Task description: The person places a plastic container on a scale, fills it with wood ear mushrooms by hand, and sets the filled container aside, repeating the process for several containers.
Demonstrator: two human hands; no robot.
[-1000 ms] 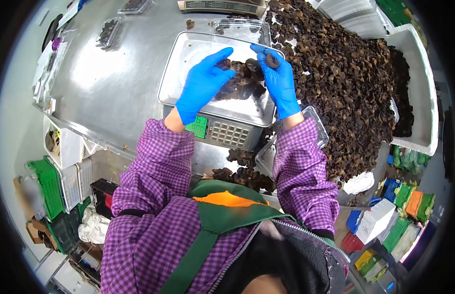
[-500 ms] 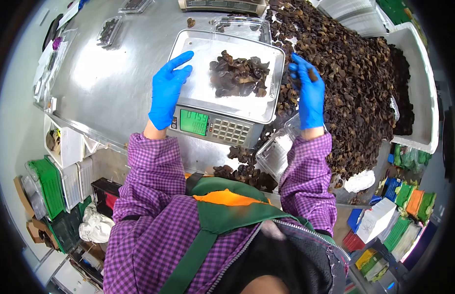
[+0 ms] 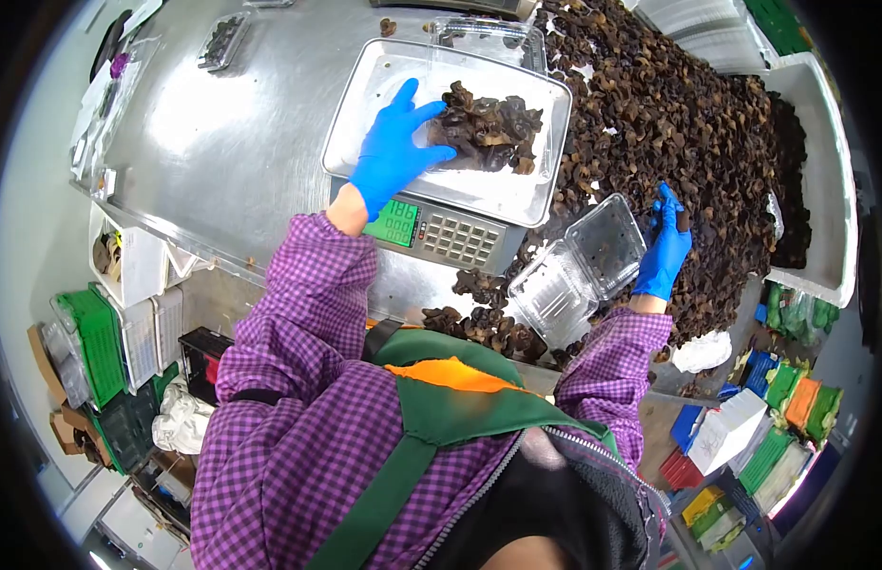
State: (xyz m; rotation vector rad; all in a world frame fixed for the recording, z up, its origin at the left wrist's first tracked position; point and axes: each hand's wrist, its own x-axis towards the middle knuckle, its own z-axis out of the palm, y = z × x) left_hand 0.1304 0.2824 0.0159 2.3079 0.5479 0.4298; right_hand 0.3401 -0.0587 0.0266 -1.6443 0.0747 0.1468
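Both hands wear blue gloves. My left hand (image 3: 395,152) reaches over the white tray (image 3: 360,119) on the digital scale (image 3: 460,239), fingers spread, its fingertips at the left side of a dark mushroom heap (image 3: 488,128). My right hand (image 3: 665,249) is over the big pile of dark mushrooms (image 3: 688,142), its fingers bent around a dark mushroom piece (image 3: 683,221). Between the scale and my right hand lies an open clear plastic box (image 3: 560,290), hinged lid raised to the upper right.
A white foam bin (image 3: 831,180) stands at the right of the pile. Filled clear boxes (image 3: 224,41) lie at the far left. Loose mushrooms (image 3: 484,328) sit at the near table edge. White paper (image 3: 702,351) lies at the lower right. Colored crates stand on the floor.
My left hand has moved right onto the tray beside the mushroom heap. My right hand has moved away from the tray, down and right over the pile. The clear box is more fully in view.
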